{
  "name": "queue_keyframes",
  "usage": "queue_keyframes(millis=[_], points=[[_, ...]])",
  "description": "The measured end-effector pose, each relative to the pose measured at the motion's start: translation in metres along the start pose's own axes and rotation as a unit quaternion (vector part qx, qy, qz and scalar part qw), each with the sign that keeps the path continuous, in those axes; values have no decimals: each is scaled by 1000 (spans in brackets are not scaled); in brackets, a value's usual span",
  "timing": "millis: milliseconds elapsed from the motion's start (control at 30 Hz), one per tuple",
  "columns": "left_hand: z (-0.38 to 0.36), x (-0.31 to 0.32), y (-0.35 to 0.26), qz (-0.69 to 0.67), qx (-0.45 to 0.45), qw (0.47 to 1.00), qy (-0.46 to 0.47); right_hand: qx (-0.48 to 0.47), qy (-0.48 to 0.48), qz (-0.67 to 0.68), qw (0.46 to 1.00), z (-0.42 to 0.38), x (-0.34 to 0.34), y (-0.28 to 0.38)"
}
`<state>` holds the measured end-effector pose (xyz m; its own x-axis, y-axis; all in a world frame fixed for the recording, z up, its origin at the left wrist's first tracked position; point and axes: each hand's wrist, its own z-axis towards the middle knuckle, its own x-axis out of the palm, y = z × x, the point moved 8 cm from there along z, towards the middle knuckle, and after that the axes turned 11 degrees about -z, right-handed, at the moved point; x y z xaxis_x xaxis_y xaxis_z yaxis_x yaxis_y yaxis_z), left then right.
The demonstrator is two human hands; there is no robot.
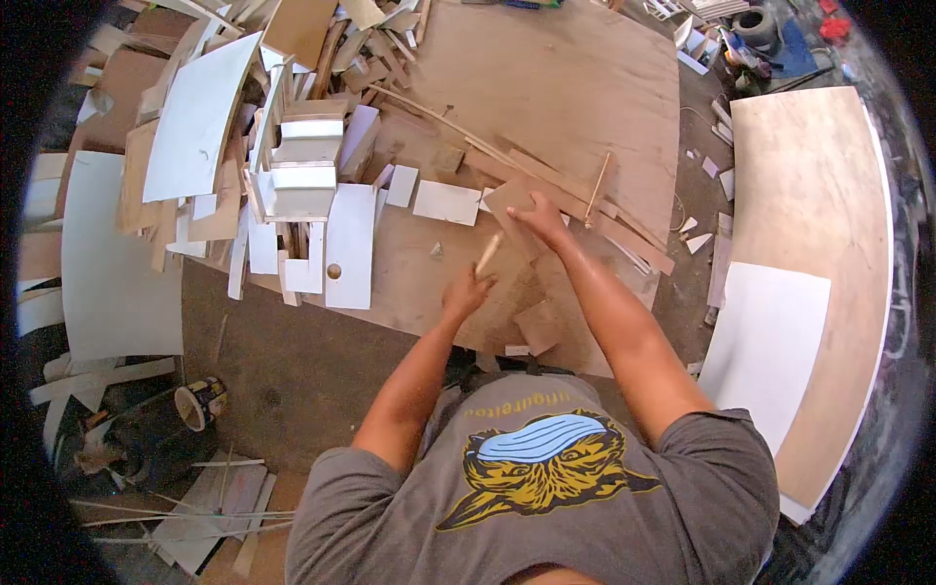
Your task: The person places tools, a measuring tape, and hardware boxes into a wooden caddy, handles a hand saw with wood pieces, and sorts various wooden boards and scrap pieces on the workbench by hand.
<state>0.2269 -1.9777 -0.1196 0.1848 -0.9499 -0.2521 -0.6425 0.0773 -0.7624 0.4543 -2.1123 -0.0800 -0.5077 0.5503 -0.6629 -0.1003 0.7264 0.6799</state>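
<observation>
My left hand [470, 291] is closed round a short pale wooden stick [489, 253], which points up and away from me over the worktable [575, 88]. My right hand [538, 216] grips the edge of a thin brown board [514, 200], to the right of the stick and apart from it. Just left of the board lies a white rectangular piece [447, 203]. Long narrow wood strips [585, 195] run diagonally beyond my right hand. A small brown offcut [538, 327] rests near the table's front edge.
A white slotted wooden assembly [304, 171] stands at the left among piled offcuts. Large sheets [809, 195] lean at the right. On the floor at lower left lies a bucket [201, 405]; the table's front edge is close to my body.
</observation>
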Motion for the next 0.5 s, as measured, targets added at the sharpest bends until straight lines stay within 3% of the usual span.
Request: queue_keyframes(millis=[67,100,167,267,367,500], points=[[-7,-40,3,-117,65,989,-62,-24,-47,-87,995,9,5,27],[-11,-60,3,-174,97,975,-94,-27,0,-75,997,11,10,47],[-17,-91,18,-265,70,952,-141,-33,92,-53,994,12,20,92],[-20,-122,29,-318,53,930,-177,-42,132,-123,983,31,65,114],[-19,-140,46,-354,17,915,-190,-21,113,-233,966,41,94,131],[-17,-149,48,-370,12,906,-206,-69,-22,-368,927,34,112,139]])
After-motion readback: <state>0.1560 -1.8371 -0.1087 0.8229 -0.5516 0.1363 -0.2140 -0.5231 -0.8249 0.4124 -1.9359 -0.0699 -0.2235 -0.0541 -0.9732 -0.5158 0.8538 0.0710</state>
